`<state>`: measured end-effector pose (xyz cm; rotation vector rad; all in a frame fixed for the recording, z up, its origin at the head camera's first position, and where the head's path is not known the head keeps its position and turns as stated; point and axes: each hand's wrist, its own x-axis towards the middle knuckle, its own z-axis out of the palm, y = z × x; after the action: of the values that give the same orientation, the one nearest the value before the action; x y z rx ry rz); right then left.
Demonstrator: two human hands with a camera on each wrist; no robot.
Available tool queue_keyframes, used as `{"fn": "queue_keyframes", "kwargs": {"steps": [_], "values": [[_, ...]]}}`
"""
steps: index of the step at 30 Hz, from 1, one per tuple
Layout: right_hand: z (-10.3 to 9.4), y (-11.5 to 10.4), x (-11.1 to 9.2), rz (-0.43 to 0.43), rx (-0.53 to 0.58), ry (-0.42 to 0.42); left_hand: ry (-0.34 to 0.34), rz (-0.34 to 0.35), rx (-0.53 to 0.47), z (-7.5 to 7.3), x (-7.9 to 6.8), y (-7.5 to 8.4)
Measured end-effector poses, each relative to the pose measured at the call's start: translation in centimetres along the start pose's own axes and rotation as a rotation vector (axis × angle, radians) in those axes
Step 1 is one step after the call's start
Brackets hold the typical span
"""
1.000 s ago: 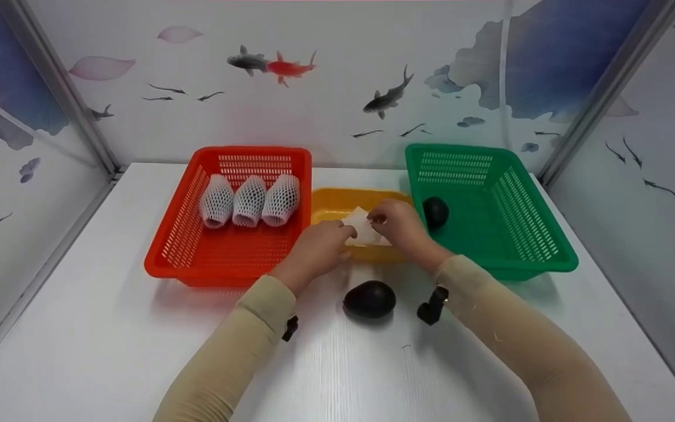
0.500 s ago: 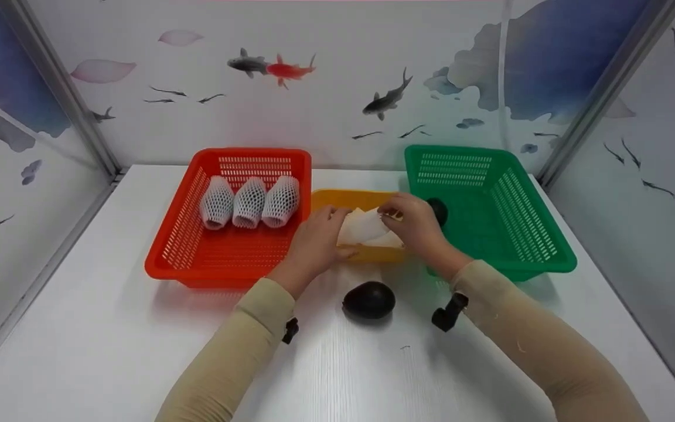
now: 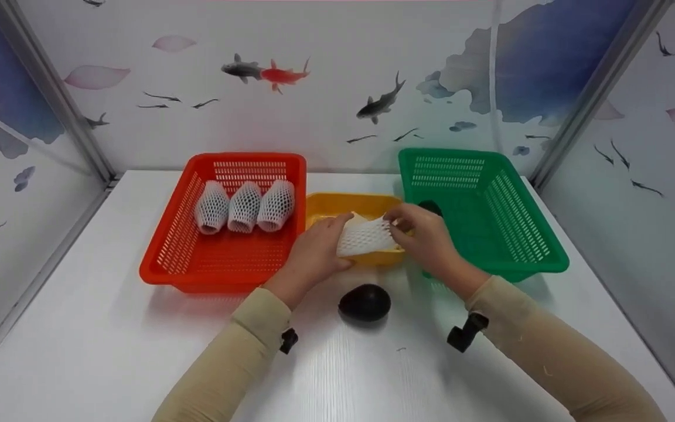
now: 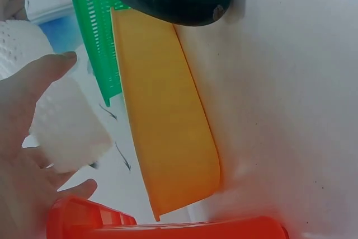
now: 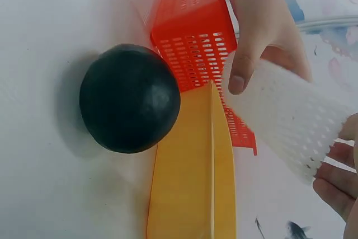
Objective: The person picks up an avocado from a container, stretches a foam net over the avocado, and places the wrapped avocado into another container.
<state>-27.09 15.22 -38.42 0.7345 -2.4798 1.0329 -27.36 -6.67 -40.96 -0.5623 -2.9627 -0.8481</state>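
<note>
Above the yellow tray [image 3: 378, 258], both hands hold a white foam net sleeve [image 3: 364, 236]. My left hand [image 3: 314, 249] holds its left end between thumb and fingers; the right wrist view shows that thumb lying along the sleeve [image 5: 285, 116]. Its other end is pinched by my right hand [image 3: 425, 237], which spreads the mesh. The sleeve looks flattened, with no fruit visible in it. Nearer to me on the table lies a dark avocado [image 3: 365, 303], apart from both hands. A second dark avocado [image 3: 430, 207] sits in the green basket, partly hidden by the right hand.
A red basket [image 3: 220, 279] stands at left with three net-covered items [image 3: 245, 206] in a row. The green basket [image 3: 490, 266] stands at right, the tray between them. White walls enclose the table at the back and sides.
The white sleeve has come up out of the tray and is stretched wider, its mesh now showing. My right hand has drawn back to the right, pulling its end. The near avocado stays put.
</note>
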Motion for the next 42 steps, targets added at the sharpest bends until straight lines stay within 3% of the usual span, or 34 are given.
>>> {"fn": "queue_keyframes", "kwargs": {"steps": [7,15,21,26,30,35,42], "values": [[-0.5,-0.5,-1.2,0.0,0.052,-0.002,-0.035,-0.008,-0.02,-0.5,-0.8,0.4],[-1.0,-0.8,-2.5,-0.162,0.085,-0.019,0.031,0.091,0.125,-0.7,-2.2,1.0],[-1.5,-0.9,-3.1,-0.277,0.106,0.053,0.098,0.148,0.122,-0.7,-3.5,0.9],[-1.4,-0.3,-3.7,-0.23,0.078,0.071,0.127,0.168,0.121,-1.0,-4.7,0.9],[-0.6,0.2,-4.9,-0.177,0.036,-0.016,0.163,0.203,0.13,-1.4,-5.8,0.8],[0.9,0.7,-6.7,-0.129,-0.01,-0.204,0.237,0.261,0.195,-2.0,-6.9,0.3],[2.7,1.7,-8.0,-0.001,0.014,-0.396,0.272,0.254,0.236,-2.4,-8.2,-0.6]]}}
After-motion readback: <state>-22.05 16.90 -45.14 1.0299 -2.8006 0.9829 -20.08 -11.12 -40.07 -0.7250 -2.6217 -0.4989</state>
